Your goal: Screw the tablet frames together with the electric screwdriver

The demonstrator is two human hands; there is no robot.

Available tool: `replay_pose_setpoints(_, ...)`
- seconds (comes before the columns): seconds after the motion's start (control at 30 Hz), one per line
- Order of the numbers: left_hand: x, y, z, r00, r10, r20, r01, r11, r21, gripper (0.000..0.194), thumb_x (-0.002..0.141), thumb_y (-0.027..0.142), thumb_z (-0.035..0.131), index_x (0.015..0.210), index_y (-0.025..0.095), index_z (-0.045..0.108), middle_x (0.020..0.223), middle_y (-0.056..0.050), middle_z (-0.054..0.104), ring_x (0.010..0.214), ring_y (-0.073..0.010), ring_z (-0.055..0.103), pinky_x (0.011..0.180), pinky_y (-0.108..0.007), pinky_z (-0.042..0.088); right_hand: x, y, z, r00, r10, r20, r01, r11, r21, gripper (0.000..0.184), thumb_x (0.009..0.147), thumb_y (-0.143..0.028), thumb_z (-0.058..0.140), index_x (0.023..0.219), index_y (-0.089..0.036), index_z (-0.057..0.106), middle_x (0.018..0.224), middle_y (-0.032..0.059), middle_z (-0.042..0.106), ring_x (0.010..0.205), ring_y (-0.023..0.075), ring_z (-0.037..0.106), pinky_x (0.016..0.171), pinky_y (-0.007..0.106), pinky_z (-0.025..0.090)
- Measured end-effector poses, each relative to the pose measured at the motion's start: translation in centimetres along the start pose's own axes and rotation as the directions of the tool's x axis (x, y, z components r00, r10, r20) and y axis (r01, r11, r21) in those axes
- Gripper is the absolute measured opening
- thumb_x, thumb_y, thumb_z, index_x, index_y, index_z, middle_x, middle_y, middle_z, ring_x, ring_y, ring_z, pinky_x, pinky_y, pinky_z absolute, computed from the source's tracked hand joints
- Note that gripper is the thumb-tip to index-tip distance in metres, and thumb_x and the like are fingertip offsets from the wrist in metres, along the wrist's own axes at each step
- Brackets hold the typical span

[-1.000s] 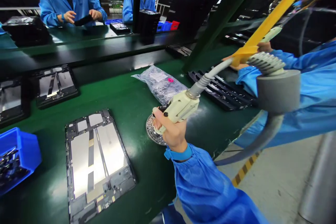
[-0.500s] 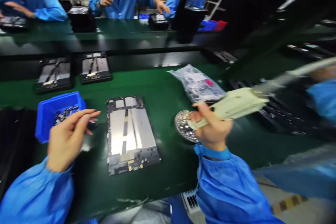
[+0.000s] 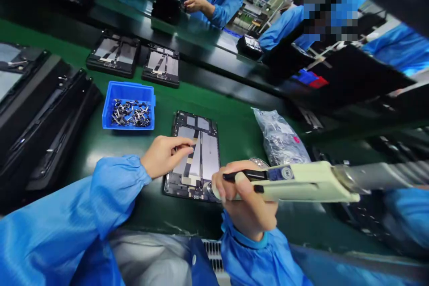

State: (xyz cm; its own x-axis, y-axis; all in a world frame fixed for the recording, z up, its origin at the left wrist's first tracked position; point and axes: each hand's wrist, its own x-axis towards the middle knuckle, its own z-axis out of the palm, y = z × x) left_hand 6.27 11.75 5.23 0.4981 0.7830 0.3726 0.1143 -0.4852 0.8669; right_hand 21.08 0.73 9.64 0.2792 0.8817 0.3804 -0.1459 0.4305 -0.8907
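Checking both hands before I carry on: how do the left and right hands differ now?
The left hand shows no tool; the right hand is wrapped around a pale tool.
The left hand's fingertips are over the tablet's middle; the right hand is by its near right corner.
Both are bare, with blue sleeves.

The glossy green tabletop (image 3: pixel 231 118) carries an open tablet (image 3: pixel 210 152), lying flat. Left of this tablet and slightly farther back sits a blue bin (image 3: pixel 130 90); farther left lean stacked black housings (image 3: pixel 43 111). Beyond the tablet, to its left, lie two similar opened units (image 3: pixel 163 66). Right of it rest a clear plastic bag (image 3: pixel 279 136) and a mostly hidden round dish (image 3: pixel 258 161).
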Motion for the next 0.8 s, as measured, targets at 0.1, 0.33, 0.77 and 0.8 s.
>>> replay_pose_setpoints(0.1, -0.2, 0.6, 0.7, 0.996, -0.047, 0.079, 0.051, 0.998, -0.047, 0.021, 0.092, 0.028, 0.059, 0.093, 0.015, 0.076, 0.076, -0.001, 0.076, 0.051, -0.0087, 0.058, 0.051, -0.02, 0.043, 0.3, 0.1, 0.0, 1.0, 0.001, 0.029, -0.002, 0.999, 0.037, 0.016, 0.088, -0.036, 0.074, 0.087, -0.02, 0.073, 0.047, -0.0057, 0.045, 0.041, 0.0115, 0.046, 0.043, 0.024, 0.037)
replay_pose_setpoints(0.33, -0.3, 0.2, 1.2, 0.982, -0.175, 0.066, 0.183, 0.971, -0.152, 0.016, 0.087, 0.016, 0.058, 0.098, 0.016, 0.069, 0.08, -0.002, 0.077, 0.072, -0.0141, 0.072, 0.067, -0.022, 0.055, 0.2, 1.0, -0.2, 0.997, 0.013, 0.078, -0.013, 1.0, 0.001, 0.016, 0.09, -0.037, 0.073, 0.088, -0.021, 0.072, 0.049, -0.005, 0.047, 0.04, 0.0121, 0.044, 0.042, 0.025, 0.035)
replay_pose_setpoints(0.77, 0.0, -0.2, 3.4, 0.978, -0.048, 0.205, -0.019, 0.949, 0.314, 0.023, 0.096, 0.025, 0.048, 0.103, 0.021, 0.069, 0.093, -0.005, 0.078, 0.086, -0.0229, 0.074, 0.073, -0.03, 0.052, -0.4, 2.5, -0.2, 0.999, 0.034, -0.008, -0.034, 0.987, -0.159, 0.028, 0.086, -0.044, 0.074, 0.078, -0.022, 0.059, 0.052, -0.0055, 0.047, 0.046, 0.0152, 0.049, 0.047, 0.029, 0.045)
replay_pose_setpoints(0.8, -0.2, -0.2, 3.5, 0.971, -0.062, 0.231, -0.021, 0.939, 0.344, 0.024, 0.097, 0.027, 0.046, 0.102, 0.023, 0.069, 0.091, -0.004, 0.078, 0.084, -0.023, 0.074, 0.071, -0.029, 0.051, -0.4, 2.5, -0.1, 1.0, 0.017, -0.007, -0.018, 0.984, -0.179, 0.027, 0.085, -0.044, 0.074, 0.079, -0.022, 0.059, 0.055, -0.0041, 0.05, 0.05, 0.0161, 0.052, 0.05, 0.03, 0.049)
